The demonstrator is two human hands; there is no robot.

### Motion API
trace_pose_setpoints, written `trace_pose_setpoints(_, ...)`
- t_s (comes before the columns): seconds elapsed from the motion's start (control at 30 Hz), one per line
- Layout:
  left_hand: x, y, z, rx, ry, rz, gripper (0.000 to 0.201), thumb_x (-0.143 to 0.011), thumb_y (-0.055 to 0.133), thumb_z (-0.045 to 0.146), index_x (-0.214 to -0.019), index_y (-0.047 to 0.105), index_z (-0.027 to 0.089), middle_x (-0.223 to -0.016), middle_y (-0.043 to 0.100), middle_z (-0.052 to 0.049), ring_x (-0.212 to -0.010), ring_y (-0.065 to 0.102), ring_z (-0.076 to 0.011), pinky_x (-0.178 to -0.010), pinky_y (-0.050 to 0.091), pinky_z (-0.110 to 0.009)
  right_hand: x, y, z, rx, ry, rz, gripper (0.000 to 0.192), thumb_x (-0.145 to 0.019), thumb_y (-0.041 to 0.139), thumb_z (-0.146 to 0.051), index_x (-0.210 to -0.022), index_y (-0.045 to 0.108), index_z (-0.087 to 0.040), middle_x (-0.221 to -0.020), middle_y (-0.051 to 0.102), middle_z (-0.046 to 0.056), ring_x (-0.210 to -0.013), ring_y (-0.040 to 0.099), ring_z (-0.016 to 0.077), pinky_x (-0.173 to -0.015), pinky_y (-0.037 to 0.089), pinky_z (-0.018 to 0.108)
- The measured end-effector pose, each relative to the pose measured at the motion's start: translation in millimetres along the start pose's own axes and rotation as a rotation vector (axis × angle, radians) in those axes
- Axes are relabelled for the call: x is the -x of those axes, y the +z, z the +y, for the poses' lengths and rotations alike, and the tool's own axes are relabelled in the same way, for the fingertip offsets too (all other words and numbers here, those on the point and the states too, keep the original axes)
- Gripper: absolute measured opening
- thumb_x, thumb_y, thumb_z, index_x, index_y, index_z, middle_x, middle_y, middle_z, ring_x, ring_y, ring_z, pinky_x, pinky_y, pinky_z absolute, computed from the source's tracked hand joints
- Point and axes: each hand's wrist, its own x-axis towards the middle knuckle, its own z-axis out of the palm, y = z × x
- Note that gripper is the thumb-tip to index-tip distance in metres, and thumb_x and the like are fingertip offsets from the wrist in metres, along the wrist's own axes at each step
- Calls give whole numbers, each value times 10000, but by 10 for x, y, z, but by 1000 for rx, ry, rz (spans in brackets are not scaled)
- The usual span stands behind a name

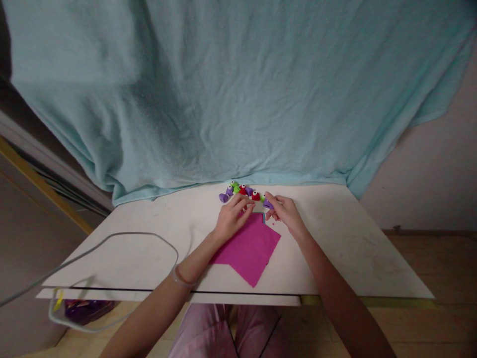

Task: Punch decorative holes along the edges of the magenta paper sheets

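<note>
Lying near both hands (233, 218), googly-eyed figures (255, 196), magenta sheet (253, 248)

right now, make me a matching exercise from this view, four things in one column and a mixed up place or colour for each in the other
Things
1. sheet
2. cable
3. cloth
4. toys with eyes

Descriptions
A. pale blue-green, hanging behind the table
B. bunched together on the tabletop
C. magenta, lying flat
D. grey, looping over the table's left side

Pairs: 1-C, 2-D, 3-A, 4-B
</note>
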Motion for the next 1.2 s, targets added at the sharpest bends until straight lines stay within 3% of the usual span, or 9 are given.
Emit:
trace_pose_setpoints(0.53, -6, 8, -2, -52, -6, -32, 177, -934, 473, 286, -998, 622, 216, -969, 609, -53, -847, 594, -142, -737, 480, -255, 66, 12, -75, 159, -51, 81, 529, -776, 541, -695, -648, 555, -181, -355, 541, 17, -360, 574, 164, -329, 334, 197)
trace_pose_setpoints(0.8, 6, 25, -137, -370, -333, -9, 304, -888, 496, 493, -958, 592, 214, -892, 605, -43, -707, 570, -154, -607, 398, -260, 66, -10, -60, 235, -88, 92, 539, -777, 533, -698, -613, 540, -185, -368, 555, 25, -337, 531, 142, -341, 325, 204)
trace_pose_setpoints(1.03, 83, 27, -150, -505, -444, -195, 647, -666, 567, 754, -919, 537, 160, -875, 613, -101, -822, 584, -255, -732, 377, -339, 80, -16, -85, 165, -53, 100, 522, -754, 563, -698, -606, 527, -198, -360, 539, 21, -345, 536, 155, -339, 333, 222)
trace_pose_setpoints(1.2, 106, 29, -151, -550, -429, -322, 664, -623, 610, 751, -891, 544, 147, -946, 607, -143, -915, 564, -301, -793, 356, -378, 85, -21, -104, 159, -35, 90, 528, -744, 564, -709, -610, 526, -199, -374, 546, 22, -361, 554, 161, -336, 334, 218)
